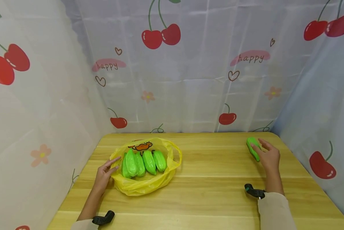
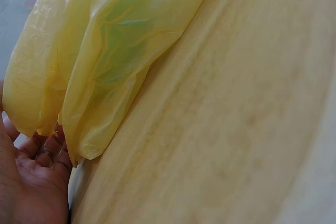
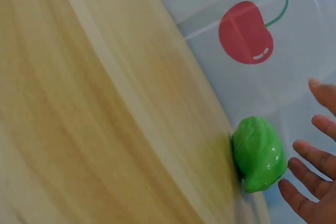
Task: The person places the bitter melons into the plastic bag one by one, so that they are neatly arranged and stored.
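A yellow plastic bag (image 1: pixel 144 188) stands with its mouth open at the left of the table, several glossy, ridged green fruits (image 1: pixel 149 162) lying inside. At the bag's left rim, my left hand (image 1: pixel 103 175) touches the plastic with relaxed fingers; in the left wrist view its fingers (image 2: pixel 44 153) are partly hidden behind the bag. One more ridged green fruit (image 3: pixel 259 153) lies on the table toward the far right corner. My right hand (image 1: pixel 269 158) is beside it, and the right wrist view shows the fingers spread, with fingertips close to the fruit and nothing gripped.
The wooden table (image 1: pixel 212 191) runs up to a white curtain (image 1: pixel 194 105) with cherry prints at the back. Similar curtains hang along the left and right sides. A black wrist device (image 1: pixel 254 191) is worn on each arm.
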`<state>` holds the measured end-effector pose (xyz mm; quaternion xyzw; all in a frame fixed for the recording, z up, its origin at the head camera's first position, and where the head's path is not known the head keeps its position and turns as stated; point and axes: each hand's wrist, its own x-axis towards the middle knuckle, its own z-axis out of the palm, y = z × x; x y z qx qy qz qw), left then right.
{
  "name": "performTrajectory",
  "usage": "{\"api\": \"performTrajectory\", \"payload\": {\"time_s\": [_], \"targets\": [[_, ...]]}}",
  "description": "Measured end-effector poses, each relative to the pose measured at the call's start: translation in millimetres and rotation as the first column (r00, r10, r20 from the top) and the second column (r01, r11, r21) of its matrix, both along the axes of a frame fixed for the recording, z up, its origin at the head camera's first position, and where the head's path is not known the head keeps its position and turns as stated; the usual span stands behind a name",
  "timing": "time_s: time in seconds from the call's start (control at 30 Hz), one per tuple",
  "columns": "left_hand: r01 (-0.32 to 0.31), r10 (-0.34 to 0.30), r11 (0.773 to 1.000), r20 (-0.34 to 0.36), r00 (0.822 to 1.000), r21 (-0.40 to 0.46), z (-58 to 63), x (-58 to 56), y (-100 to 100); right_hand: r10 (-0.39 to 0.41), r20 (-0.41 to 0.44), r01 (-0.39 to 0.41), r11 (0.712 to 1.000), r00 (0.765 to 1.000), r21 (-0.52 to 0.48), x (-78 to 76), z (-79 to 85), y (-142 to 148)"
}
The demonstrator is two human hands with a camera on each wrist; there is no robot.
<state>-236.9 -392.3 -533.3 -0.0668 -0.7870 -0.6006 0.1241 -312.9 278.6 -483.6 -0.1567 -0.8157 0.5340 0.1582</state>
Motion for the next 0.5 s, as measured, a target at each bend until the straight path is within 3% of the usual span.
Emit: {"api": "performTrajectory", "payload": {"time_s": [0.5], "targets": [[-0.006,0.006,1.000,0.012,1.000,0.001,1.0,0.3,0.2,-0.034,-0.012,0.035,0.997,0.999,0.074,-0.9,-20.4,5.5]]}}
